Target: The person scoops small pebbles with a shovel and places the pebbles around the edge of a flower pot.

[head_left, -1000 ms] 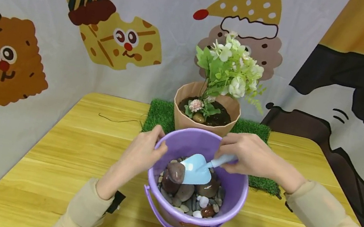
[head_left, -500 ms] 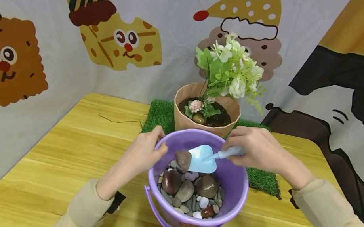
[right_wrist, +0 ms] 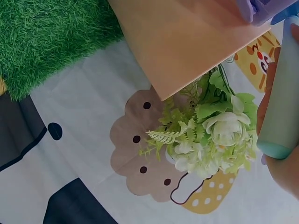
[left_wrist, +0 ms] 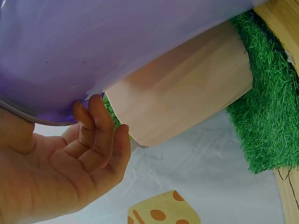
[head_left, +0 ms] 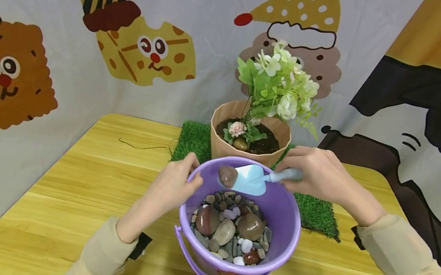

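My right hand (head_left: 318,173) grips the handle of a light blue toy shovel (head_left: 251,181) just above the back of a purple bucket (head_left: 283,221). On the shovel's front end lies a brownish-grey stone (head_left: 227,176). In the right wrist view the shovel's pale handle (right_wrist: 282,88) shows between thumb and fingers. My left hand (head_left: 171,183) holds the bucket's left rim, thumb over the inner side. The left wrist view shows its curled fingers against the bucket's outer wall (left_wrist: 117,42). Inside the bucket lie larger stones, such as a brown one (head_left: 251,226), among several small pebbles.
Behind the bucket stands a peach flowerpot (head_left: 219,145) with soil, another stone and white flowers (head_left: 287,105). It rests on a green grass mat (head_left: 193,140). A thin dark wire (head_left: 142,147) lies on the wooden table (head_left: 74,200). The purple bucket handle (head_left: 188,253) hangs in front.
My right hand has raised the shovel with the stone on it, up and toward the back of the bucket, uncovering the stones below. The left hand and bucket have stayed put.
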`<state>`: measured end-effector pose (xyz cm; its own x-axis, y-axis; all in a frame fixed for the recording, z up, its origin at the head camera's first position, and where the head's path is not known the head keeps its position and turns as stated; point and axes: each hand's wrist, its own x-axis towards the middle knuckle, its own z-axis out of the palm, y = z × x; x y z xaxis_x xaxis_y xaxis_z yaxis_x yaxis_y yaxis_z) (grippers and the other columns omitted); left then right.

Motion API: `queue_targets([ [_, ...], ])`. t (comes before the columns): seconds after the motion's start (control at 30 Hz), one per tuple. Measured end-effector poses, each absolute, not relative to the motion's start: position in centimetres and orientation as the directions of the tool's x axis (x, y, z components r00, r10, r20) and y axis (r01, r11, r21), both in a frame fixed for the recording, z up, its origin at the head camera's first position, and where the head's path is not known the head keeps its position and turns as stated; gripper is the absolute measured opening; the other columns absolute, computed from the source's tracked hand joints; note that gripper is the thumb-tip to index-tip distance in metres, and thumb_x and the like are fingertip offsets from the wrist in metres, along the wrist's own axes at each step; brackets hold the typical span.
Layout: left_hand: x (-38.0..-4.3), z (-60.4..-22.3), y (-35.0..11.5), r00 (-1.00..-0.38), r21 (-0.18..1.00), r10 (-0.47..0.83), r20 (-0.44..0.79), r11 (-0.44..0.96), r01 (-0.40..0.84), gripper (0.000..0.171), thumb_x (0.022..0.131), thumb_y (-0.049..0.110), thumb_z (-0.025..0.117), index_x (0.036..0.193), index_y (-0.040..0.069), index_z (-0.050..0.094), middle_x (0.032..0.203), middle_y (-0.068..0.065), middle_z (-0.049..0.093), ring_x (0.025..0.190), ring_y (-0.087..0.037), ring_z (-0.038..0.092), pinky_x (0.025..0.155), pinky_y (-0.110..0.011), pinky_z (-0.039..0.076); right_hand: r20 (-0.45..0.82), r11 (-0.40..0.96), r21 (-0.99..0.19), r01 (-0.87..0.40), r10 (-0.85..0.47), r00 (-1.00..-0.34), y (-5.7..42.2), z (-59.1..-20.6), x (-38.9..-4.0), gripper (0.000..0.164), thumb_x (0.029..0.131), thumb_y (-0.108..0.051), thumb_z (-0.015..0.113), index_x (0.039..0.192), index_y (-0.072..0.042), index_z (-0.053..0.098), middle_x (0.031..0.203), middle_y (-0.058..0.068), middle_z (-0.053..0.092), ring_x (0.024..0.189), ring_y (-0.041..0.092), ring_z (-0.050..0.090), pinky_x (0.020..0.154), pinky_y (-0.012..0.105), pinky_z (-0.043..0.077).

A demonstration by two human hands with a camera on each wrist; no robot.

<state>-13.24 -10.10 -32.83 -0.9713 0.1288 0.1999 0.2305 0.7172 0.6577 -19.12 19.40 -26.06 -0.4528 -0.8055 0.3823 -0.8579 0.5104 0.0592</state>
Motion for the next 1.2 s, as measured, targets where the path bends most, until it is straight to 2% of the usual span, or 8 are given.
queue_targets([
  [0.17, -13.2, -32.8, -10.1, -0.973, 0.656, 0.128, 0.194, 0.721, 0.225, 0.011, 0.086, 0.012, 0.055, 0.097, 0.007, 0.055, 0.078, -0.010, 0.063, 0.056, -0.012, 0.057, 0.044, -0.018, 0.046, 0.382, 0.549, 0.057, -0.834, -0.784, -0.490, 19.4, -25.8, -19.2, 0.018, 0.066, -0.017, 0.079, 0.081, -0.023, 0.072, 0.075, -0.010, 0.062, 0.057, -0.001, 0.048, 0.046, 0.015, 0.037],
  [0.4, -13.2, -32.8, -10.1, -0.973, 0.660, 0.130, 0.189, 0.717, 0.224, 0.012, 0.087, 0.011, 0.055, 0.097, 0.006, 0.055, 0.078, -0.010, 0.063, 0.055, -0.012, 0.056, 0.043, -0.018, 0.046, 0.390, 0.588, 0.045, -0.808, -0.755, -0.527, 19.5, -25.4, -19.4, 0.016, 0.067, -0.013, 0.076, 0.080, -0.022, 0.072, 0.071, -0.011, 0.059, 0.052, -0.002, 0.040, 0.042, 0.015, 0.030],
  [0.83, -13.2, -32.8, -10.1, -0.972, 0.658, 0.135, 0.193, 0.717, 0.230, 0.012, 0.087, 0.011, 0.054, 0.098, 0.006, 0.055, 0.076, -0.009, 0.061, 0.054, -0.012, 0.054, 0.043, -0.020, 0.045, 0.371, 0.655, 0.016, -0.756, -0.706, -0.604, 19.5, -24.5, -20.2, 0.014, 0.070, -0.017, 0.077, 0.083, -0.021, 0.074, 0.075, -0.008, 0.065, 0.052, 0.003, 0.043, 0.042, 0.018, 0.032],
  [1.07, -13.3, -32.9, -10.1, -0.974, 0.661, 0.132, 0.186, 0.717, 0.224, 0.012, 0.087, 0.010, 0.054, 0.098, 0.006, 0.055, 0.078, -0.010, 0.062, 0.056, -0.013, 0.055, 0.043, -0.019, 0.046, 0.332, 0.735, -0.023, -0.678, -0.634, -0.699, 19.0, -23.8, -20.7, 0.013, 0.073, -0.017, 0.075, 0.086, -0.021, 0.073, 0.077, -0.008, 0.067, 0.055, 0.005, 0.048, 0.044, 0.021, 0.037],
  [1.2, -13.3, -32.9, -10.1, -0.972, 0.655, 0.134, 0.193, 0.720, 0.229, 0.013, 0.086, 0.011, 0.055, 0.097, 0.005, 0.055, 0.078, -0.011, 0.062, 0.056, -0.013, 0.056, 0.043, -0.018, 0.046, 0.323, 0.754, -0.039, -0.656, -0.612, -0.722, 18.9, -23.7, -21.2, 0.013, 0.074, -0.017, 0.075, 0.086, -0.020, 0.073, 0.078, -0.005, 0.067, 0.058, 0.008, 0.052, 0.045, 0.024, 0.039],
])
